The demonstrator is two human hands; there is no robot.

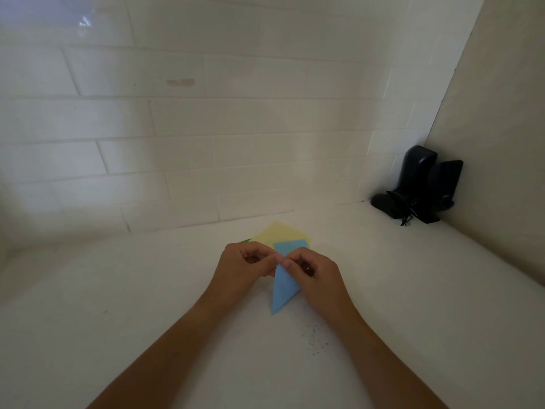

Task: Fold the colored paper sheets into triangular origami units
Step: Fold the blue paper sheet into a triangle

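Observation:
A blue paper sheet (282,286), partly folded with a point toward me, lies on the white counter (147,290). My left hand (246,265) and my right hand (314,273) meet over its middle, and the fingertips of both pinch the blue paper there. Behind the hands lies a yellow paper sheet (280,233), partly covered by the blue one. A corner of a green sheet (245,240) peeks out from under the yellow at the left.
A white tiled wall (206,128) rises just behind the papers. Dark devices with a tangled cord (418,187) stand in the back right corner where a plain side wall (501,143) meets the tiles. Small dark specks (317,339) dot the counter near my right forearm.

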